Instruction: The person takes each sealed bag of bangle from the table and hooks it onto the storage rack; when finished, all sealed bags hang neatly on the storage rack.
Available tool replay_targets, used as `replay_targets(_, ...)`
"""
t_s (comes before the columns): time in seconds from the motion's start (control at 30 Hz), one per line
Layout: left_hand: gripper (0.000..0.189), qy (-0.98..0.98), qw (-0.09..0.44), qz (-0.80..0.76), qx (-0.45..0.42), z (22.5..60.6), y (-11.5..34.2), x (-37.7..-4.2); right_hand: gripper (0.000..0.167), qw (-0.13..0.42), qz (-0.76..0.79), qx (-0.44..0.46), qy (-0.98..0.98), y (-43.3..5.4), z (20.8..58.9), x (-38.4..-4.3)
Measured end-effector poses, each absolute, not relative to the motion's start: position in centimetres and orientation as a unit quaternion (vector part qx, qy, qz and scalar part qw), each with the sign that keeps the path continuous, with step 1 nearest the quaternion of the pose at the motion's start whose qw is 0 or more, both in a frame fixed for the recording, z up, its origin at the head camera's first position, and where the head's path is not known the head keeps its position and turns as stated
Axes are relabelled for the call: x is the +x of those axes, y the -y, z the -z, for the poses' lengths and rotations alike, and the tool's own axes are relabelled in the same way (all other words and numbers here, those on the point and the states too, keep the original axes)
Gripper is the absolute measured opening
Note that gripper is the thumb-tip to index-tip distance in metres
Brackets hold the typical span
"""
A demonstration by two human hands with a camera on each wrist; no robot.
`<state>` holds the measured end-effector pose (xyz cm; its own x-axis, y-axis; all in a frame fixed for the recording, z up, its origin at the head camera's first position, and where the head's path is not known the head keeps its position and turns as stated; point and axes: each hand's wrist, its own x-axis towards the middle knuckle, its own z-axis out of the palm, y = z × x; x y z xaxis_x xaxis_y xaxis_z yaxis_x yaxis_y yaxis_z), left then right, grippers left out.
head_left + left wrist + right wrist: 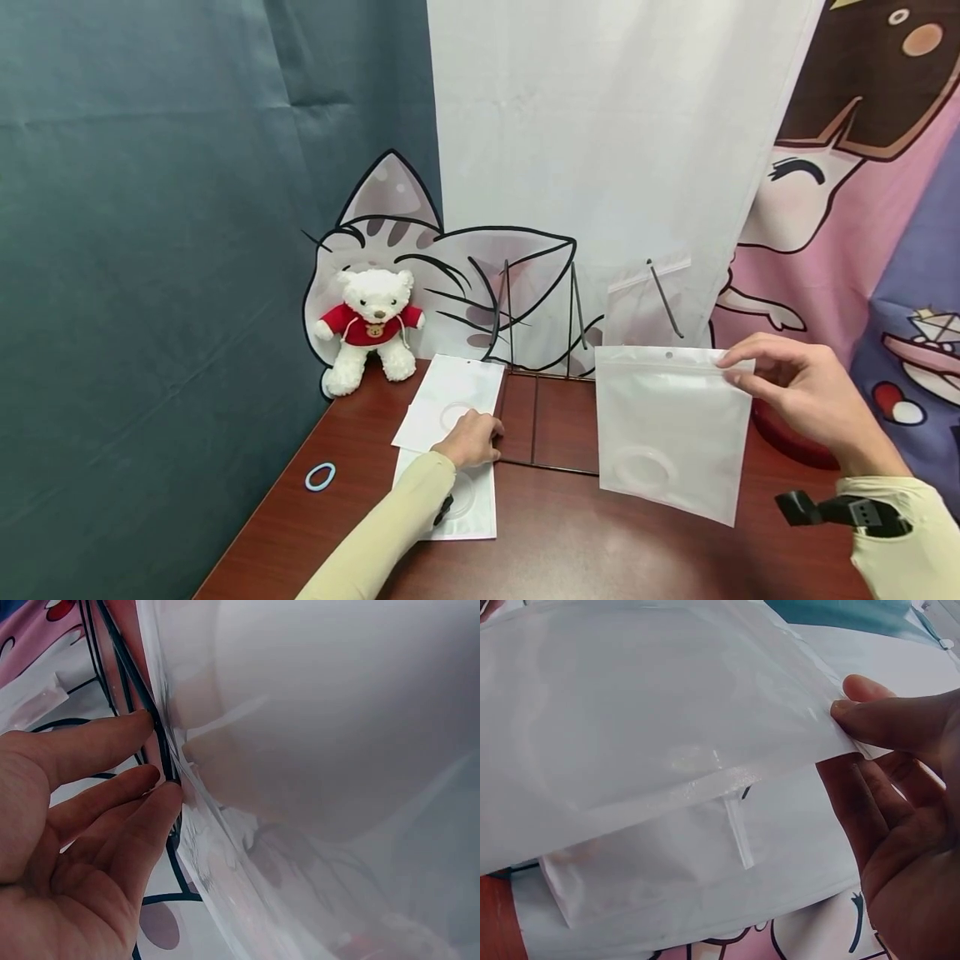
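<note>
My right hand pinches the top right corner of a white zip pouch with a round hang hole and a ring shape showing inside. The pouch hangs upright before the right prong of a black wire rack, slightly below its tip. Another pouch hangs at the back of that prong. At the rack's left side my left hand holds the wire frame between thumb and fingers. Beneath and beside that hand, white pouches lie overlapping on the table; one pouch fills much of the left wrist view.
A white teddy bear in a red top sits at the back left. A blue ring lies near the table's left edge. Two further prongs stick up at the rack's left. Printed curtains hang close behind.
</note>
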<state>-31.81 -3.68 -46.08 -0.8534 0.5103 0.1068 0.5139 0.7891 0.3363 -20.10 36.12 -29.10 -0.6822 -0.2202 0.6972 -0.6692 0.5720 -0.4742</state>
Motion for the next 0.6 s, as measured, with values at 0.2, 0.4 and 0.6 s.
replay_targets(0.2,0.034,0.948,0.005,0.177,-0.265,46.1,3.68,-31.78,0.036,0.295,-0.401,0.243,0.833,-36.19,28.76,-20.19)
replay_targets(0.4,0.033,0.949,0.006,0.173,-0.265,46.08,3.67,-31.76,0.033,0.298,-0.412,0.207,0.836,-36.59,28.67,-20.34)
replay_targets(0.6,0.033,0.948,0.003,0.177,-0.263,46.02,3.6,-31.76,0.03,0.301,-0.426,0.201,0.829,-36.73,28.82,-20.61)
